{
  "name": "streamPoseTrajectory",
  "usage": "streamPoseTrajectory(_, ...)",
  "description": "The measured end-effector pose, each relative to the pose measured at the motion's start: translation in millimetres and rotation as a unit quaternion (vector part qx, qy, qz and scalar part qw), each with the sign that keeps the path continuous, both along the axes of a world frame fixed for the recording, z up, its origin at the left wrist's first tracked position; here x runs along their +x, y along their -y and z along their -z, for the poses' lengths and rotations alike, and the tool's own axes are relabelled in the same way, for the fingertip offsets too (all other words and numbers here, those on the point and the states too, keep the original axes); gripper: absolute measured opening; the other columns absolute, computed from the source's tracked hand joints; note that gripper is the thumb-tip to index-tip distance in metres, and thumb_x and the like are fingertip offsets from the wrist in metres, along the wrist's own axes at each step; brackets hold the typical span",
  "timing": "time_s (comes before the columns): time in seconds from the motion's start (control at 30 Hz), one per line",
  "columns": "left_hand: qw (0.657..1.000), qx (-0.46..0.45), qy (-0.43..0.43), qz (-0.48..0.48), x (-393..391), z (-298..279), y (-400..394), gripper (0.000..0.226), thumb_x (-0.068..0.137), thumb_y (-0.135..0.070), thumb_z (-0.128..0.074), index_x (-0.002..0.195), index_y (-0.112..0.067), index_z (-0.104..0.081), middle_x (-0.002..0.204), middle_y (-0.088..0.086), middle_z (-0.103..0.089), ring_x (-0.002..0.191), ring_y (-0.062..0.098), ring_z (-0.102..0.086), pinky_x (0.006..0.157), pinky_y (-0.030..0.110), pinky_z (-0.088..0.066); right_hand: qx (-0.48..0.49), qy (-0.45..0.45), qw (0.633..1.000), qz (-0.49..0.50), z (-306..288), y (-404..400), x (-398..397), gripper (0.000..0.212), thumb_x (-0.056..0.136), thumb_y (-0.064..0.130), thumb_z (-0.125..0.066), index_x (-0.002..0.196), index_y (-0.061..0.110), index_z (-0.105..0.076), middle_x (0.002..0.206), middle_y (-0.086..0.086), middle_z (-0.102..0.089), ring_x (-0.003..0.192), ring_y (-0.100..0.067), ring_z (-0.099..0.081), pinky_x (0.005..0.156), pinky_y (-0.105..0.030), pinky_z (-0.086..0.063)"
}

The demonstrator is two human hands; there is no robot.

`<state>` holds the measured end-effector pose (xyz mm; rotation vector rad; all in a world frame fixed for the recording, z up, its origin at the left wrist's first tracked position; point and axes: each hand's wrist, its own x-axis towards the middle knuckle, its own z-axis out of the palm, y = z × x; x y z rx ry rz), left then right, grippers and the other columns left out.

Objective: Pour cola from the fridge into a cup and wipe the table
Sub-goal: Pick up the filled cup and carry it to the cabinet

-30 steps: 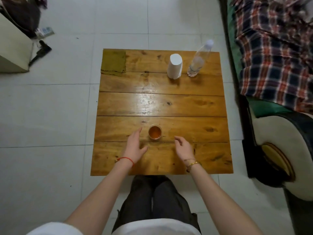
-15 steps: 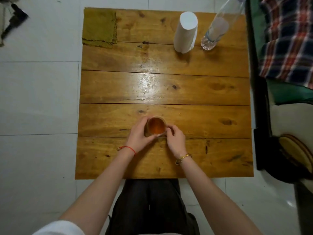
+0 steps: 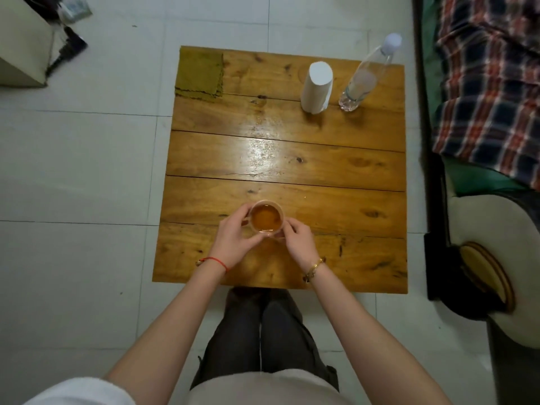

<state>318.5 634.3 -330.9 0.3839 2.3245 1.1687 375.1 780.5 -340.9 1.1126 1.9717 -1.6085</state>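
Near edge, middle: cup full of amber drink, standing on the table between both hands.
Left hand: left hand curls round the cup's left side, fingers on its wall, thumb below the rim.
Right hand: right hand pinches the cup's near right side with its fingertips.
Change: a second ago both hands lay flat and apart on either side of the cup, off it; half a second ago they closed in; now both grasp it.
Meaning: pouring looks done, since the cup is full; the two-handed grasp suggests the cup is about to be lifted or shifted, likely to free the wood for wiping.
Far left corner: cloth, folded, untouched; wiping not begun.
Far edge, right: roll upright, bottle just beside it.
Risk: cup brimful, may slop if moved fast.
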Motion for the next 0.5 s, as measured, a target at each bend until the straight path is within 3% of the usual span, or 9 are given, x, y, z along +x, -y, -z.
streamPoseTrajectory(0.2, 0.999, 0.025, -0.001, -0.028, 29, -84, 25, 0.066, 0.072, -0.028, -0.084, 0.13, -0.023, -0.054, 0.119, -0.015, -0.059, 0.111, 0.005, -0.056, 0.094, 0.02, -0.048, -0.045, -0.026, 0.998, -0.025, -80, 14, 23, 0.026, 0.102, 0.023, -0.045, 0.089, 0.019, -0.067, 0.093, -0.003, -0.072, 0.093, -0.019, -0.068, 0.091, -0.038, -0.055)
streamPoseTrajectory(0.4, 0.997, 0.029, -0.004, -0.069, 67, -138, 66, 0.068, 0.073, -0.034, -0.082, 0.133, -0.024, -0.053, 0.122, -0.013, -0.06, 0.112, 0.003, -0.056, 0.096, 0.025, -0.051, -0.088, -0.042, 0.993, -0.068, -132, 40, 49, 0.028, 0.102, 0.019, -0.045, 0.112, 0.005, -0.067, 0.096, -0.005, -0.072, 0.089, -0.016, -0.066, 0.081, -0.023, -0.055)
streamPoseTrajectory(0.5, 0.994, 0.033, -0.006, -0.108, 83, -155, 92, 0.07, 0.072, -0.037, -0.083, 0.134, -0.025, -0.052, 0.125, -0.008, -0.062, 0.115, 0.008, -0.057, 0.098, 0.031, -0.052, -0.098, -0.059, 0.987, -0.11, -153, 58, 52, 0.027, 0.103, 0.017, -0.044, 0.106, 0.011, -0.07, 0.089, 0.0, -0.073, 0.09, -0.017, -0.066, 0.084, -0.025, -0.055)
